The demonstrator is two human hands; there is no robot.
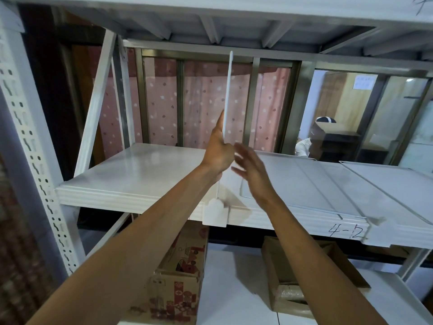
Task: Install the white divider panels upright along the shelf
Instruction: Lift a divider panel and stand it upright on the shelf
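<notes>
A white divider panel [227, 95] stands upright and edge-on near the middle of the shelf [140, 174], its foot clip [215, 213] hooked over the shelf's near lip. The left hand [218, 152] has its grip closed around the panel's near edge. The right hand [251, 168] hangs just right of it, fingers spread and released; it is blurred, so contact is unclear. More panels [328, 184] lie flat to the right. Cardboard boxes [182, 277] sit on the shelf below.
</notes>
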